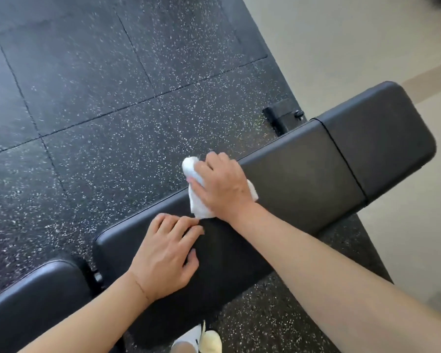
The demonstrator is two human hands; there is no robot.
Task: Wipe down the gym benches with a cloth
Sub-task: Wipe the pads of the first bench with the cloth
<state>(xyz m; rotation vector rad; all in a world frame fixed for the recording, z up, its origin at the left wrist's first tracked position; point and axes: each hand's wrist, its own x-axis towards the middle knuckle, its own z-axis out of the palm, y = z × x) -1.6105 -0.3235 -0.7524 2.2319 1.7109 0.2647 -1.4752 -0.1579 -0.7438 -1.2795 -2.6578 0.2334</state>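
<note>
Right hand (pixel 223 186): grips white cloth (pixel 197 207), pressing it onto bench pad (pixel 298 184) to wipe.
Left hand (pixel 167 256): at seven o'clock, fingers relaxed, bracing the pad.

A long black padded bench (pixel 303 174) is lying diagonally across the view, its surface split by a seam into a long pad and a shorter end pad at the upper right. The right hand (pixel 223 183) is pressing a white cloth (pixel 197 200) onto the bench's far edge, fingers curling over that edge with the cloth bunching out beyond them. The left hand (pixel 167 256) is resting on the bench just nearer than the cloth, fingers bent, fingertips almost touching the cloth's lower corner. A second black pad (pixel 36 296) is sitting beside the bench's lower-left end. Speckled black rubber floor tiles (pixel 87 98) are lying beyond the bench, and a pale shoe (pixel 209 341) is showing below it.
</note>
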